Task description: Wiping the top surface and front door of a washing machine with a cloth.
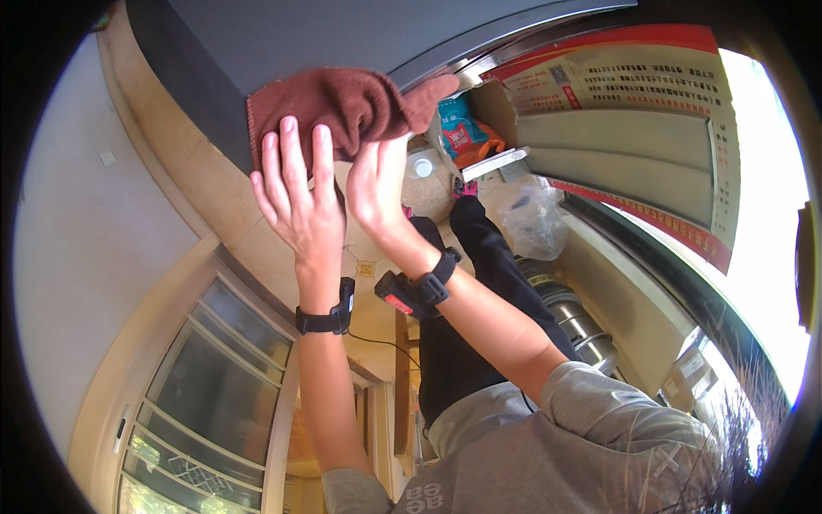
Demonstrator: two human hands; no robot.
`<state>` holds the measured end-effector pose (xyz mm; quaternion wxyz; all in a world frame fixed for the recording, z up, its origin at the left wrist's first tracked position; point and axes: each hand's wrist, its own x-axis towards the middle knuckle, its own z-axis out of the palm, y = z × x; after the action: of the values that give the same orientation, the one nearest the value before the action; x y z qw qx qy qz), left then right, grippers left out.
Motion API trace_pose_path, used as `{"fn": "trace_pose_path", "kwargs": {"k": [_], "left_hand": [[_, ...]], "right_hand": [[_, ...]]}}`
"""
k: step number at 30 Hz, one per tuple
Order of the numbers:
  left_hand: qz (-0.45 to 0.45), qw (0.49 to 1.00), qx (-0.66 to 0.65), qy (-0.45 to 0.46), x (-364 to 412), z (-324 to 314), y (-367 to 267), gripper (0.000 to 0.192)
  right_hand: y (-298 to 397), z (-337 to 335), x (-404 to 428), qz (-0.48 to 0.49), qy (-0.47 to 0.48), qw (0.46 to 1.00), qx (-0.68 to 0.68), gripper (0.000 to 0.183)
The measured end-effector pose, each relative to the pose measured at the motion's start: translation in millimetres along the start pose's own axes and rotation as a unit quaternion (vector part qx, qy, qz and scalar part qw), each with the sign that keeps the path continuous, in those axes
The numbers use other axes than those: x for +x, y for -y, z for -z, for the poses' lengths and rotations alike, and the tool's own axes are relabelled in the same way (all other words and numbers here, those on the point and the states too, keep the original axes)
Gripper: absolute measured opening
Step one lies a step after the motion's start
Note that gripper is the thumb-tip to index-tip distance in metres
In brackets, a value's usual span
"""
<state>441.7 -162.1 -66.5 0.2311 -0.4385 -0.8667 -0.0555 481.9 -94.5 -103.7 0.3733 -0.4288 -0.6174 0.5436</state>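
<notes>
A reddish-brown cloth (pixel 327 96) lies against a smooth dark grey panel (pixel 282 38) at the top of the view. My left hand (pixel 305 186) rests flat on the cloth's left part, its fingers straight and apart, palm towards the panel. Just to its right, my right hand (pixel 379 177) reaches up into the bunched part of the cloth. The cloth covers its fingers and sticks out in a folded end towards the upper right. Both wrists bear black straps with small devices.
An open cardboard box (pixel 498 115) holding blue and orange packets (pixel 459 132) stands beyond my feet, near a white round lid (pixel 422 168). A clear plastic bag (pixel 530 218) and metal pots (pixel 578 321) are to the right. A framed glass door (pixel 212 379) is at lower left.
</notes>
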Motion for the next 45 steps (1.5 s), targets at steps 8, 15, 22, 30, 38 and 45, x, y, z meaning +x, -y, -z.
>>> {"fn": "trace_pose_path", "kwargs": {"k": [8, 15, 22, 30, 38, 45], "left_hand": [[-0.043, 0.994, -0.098, -0.018, -11, 4, 33, 0.049], [-0.071, 0.992, -0.100, -0.013, 2, 10, 27, 0.048], [-0.081, 0.996, -0.038, 0.012, 20, 16, 7, 0.042], [-0.103, 0.993, -0.041, 0.040, 53, 17, -28, 0.043], [-0.129, 0.989, -0.053, 0.051, 93, 4, -82, 0.053], [-0.164, 0.983, -0.079, 0.012, 131, -15, -132, 0.043]], "right_hand": [[33, -13, -42, -0.101, 0.074, 0.989, 0.080, 0.039], [17, -6, -21, -0.059, 0.017, 0.997, 0.039, 0.039], [-13, 0, 34, -0.082, -0.085, 0.993, 0.028, 0.057], [-24, 23, 64, -0.069, -0.084, 0.994, 0.024, 0.058], [-57, 55, 132, -0.016, -0.126, 0.985, -0.115, 0.057], [-28, 115, 191, -0.034, -0.131, 0.991, 0.016, 0.051]]}}
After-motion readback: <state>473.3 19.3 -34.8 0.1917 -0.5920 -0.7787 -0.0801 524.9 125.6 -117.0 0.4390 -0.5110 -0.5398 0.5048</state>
